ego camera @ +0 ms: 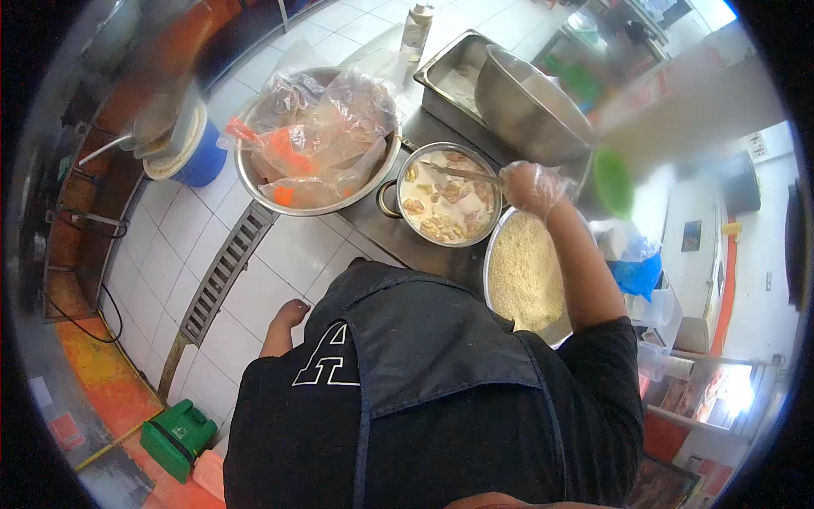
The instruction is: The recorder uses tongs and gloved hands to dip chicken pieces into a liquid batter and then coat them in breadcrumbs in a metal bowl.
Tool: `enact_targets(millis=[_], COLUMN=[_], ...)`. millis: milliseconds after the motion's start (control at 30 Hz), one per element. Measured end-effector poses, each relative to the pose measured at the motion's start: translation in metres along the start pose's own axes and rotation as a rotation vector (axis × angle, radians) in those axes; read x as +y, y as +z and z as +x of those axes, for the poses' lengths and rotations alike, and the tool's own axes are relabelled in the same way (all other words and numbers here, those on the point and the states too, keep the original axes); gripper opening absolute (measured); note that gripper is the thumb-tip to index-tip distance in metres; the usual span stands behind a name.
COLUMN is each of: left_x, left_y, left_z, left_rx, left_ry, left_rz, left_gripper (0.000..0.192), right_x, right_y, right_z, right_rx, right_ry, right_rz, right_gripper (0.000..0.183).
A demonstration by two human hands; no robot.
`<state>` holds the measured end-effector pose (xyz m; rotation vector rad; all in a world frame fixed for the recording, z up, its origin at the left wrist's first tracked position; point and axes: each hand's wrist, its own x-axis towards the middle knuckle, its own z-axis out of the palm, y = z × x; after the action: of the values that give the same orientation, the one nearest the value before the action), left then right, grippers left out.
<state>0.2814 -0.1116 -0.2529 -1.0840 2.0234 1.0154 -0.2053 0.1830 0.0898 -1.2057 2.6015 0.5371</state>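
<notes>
My right hand (529, 186), in a clear plastic glove, grips the handle end of metal tongs (461, 172). The tongs reach out over a round metal pot (389, 198) with looped side handles. In the pot, pieces of what looks like raw meat (453, 192) lie in a milky liquid (423, 191). Below my right forearm stands a wide metal bowl (488, 286) of pale yellow crumbs (526, 270). My left hand (294, 313) hangs low beside my body, over the tiled floor, apart from the pot. Its fingers are too small to make out.
A large metal basin (248, 181) holds clear plastic bags (324, 130) left of the pot. Behind are a steel pan (439, 73), a tilted metal bowl (528, 108) and a bottle (416, 32). A blue bucket (202, 156) and a floor drain grate (226, 273) lie left.
</notes>
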Motion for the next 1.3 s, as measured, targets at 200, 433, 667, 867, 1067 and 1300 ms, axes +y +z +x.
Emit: enact_targets(millis=[200, 433, 667, 867, 1067, 1300], left_x=[-0.011, -0.014, 0.000, 0.019, 0.011, -0.004], left_y=[0.013, 0.017, 0.006, -0.005, -0.003, 0.003], left_z=[0.007, 0.025, 0.032, 0.019, 0.028, 0.041], left_rx=[-0.006, -0.024, 0.043, 0.038, 0.005, -0.004], left_ry=[-0.032, 0.131, 0.097, 0.073, 0.123, 0.209], left_rz=[0.063, 0.240, 0.040, -0.003, 0.124, 0.205], left_gripper=[0.044, 0.043, 0.043, 0.041, 0.037, 0.039], right_x=[0.024, 0.039, 0.044, 0.046, 0.059, 0.019], right_y=[-0.001, 0.027, 0.044, 0.037, 0.058, -0.003], right_z=[-0.040, -0.058, -0.074, -0.087, -0.094, -0.091], right_rx=[-0.074, 0.031, 0.117, 0.105, 0.285, 0.055], right_ry=[-0.103, -0.040, -0.042, 0.032, 0.034, 0.054], right_rz=[0.431, 0.560, 0.757, 0.823, 0.556, 0.450], right_gripper=[0.038, 0.039, 0.035, 0.033, 0.031, 0.037])
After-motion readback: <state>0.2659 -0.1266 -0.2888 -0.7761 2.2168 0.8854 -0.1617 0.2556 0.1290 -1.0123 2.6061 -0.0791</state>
